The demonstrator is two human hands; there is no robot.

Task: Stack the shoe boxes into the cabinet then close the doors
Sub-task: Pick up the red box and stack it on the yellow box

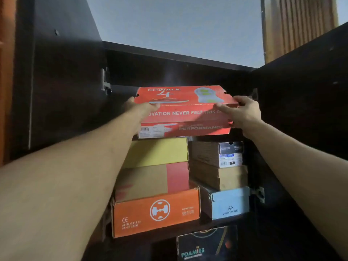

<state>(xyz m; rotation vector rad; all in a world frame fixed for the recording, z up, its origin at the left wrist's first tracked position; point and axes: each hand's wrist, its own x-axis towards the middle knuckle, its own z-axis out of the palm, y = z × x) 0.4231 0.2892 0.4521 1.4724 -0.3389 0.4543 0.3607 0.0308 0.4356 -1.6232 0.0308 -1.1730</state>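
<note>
Both hands hold a red shoe box at the open cabinet, above the stacked boxes.

The dark cabinet (169, 59) stands with both doors swung wide, one out past each grip. The red box (185, 110) lies level, long axis running hand to hand, its printed long side facing the person; the left hand (145, 108) grips its left end, the right hand (243, 112) its right end. Below the grips sit six stacked boxes: yellow (158, 151), tan-and-red (150, 180), orange (156, 211), two brown, one blue (229, 202). One black box (207, 243) sits lower.
</note>
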